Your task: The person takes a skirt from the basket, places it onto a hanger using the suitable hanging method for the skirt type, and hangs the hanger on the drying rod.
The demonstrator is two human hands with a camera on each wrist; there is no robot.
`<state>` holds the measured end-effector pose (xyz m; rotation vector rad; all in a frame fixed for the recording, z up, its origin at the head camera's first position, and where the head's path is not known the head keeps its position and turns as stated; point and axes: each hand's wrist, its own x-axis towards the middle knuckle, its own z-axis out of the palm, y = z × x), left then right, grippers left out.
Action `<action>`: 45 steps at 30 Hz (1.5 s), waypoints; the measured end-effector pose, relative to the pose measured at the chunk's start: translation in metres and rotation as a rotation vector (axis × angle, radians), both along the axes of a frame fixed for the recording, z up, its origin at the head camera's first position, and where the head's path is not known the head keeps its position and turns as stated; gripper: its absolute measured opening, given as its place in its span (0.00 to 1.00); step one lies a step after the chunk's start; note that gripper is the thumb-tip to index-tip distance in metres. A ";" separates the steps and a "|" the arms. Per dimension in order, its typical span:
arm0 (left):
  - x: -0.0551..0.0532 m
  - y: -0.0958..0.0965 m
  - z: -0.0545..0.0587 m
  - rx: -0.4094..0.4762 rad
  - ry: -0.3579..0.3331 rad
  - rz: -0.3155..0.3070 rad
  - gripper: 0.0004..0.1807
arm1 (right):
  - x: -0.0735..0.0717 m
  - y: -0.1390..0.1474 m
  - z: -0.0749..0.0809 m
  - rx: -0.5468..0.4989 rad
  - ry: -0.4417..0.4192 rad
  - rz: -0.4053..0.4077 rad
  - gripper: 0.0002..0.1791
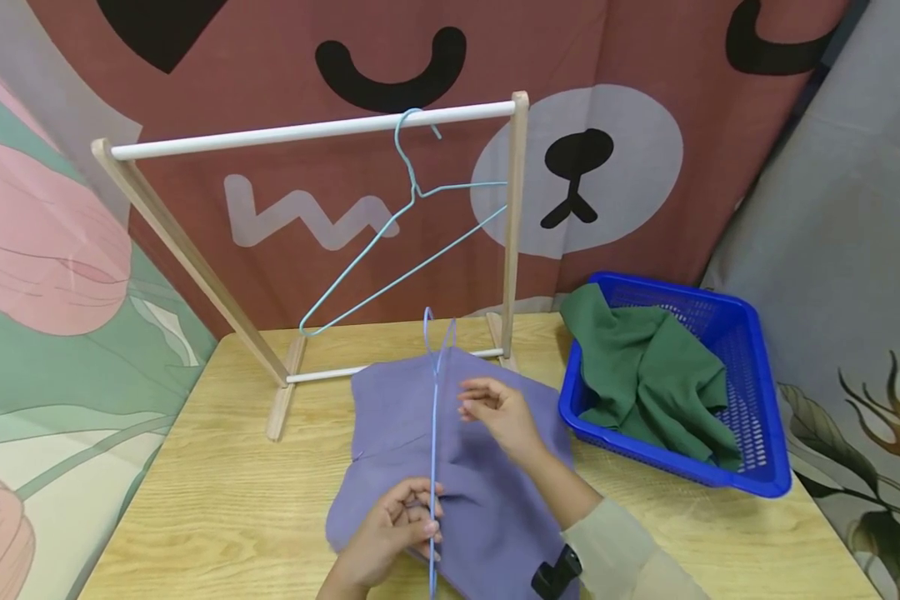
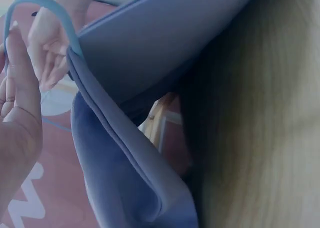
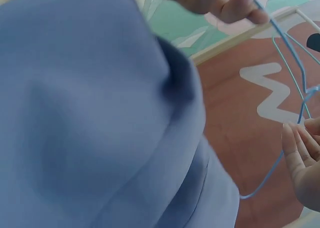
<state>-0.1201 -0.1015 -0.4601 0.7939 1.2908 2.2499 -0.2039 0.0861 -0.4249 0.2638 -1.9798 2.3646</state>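
Note:
My left hand [image 1: 390,529] pinches the near end of a thin lavender-blue hanger [image 1: 433,433], seen edge-on with its hook pointing away from me. A purple garment [image 1: 397,417] spreads below and around the hanger, over the table. In the left wrist view, the hanger's curved end [image 2: 55,10] meets the garment's folded edge [image 2: 100,100]. My right hand [image 1: 506,421] hovers over the garment, right of the hanger's neck, fingers loosely bent and holding nothing. From the right wrist, its fingertips [image 3: 292,138] overlap the hanger wire.
A wooden rack [image 1: 195,267] with a white rail stands at the back of the table [image 1: 225,492]. One light-blue hanger [image 1: 360,258] hangs from it. On the right is a blue plastic basket [image 1: 750,375] containing green cloth [image 1: 645,375]. Printed curtains surround the table.

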 end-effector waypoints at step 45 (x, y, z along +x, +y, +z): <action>0.011 -0.066 0.025 0.285 -0.028 -0.047 0.28 | -0.048 0.179 -0.161 0.188 0.068 -0.276 0.19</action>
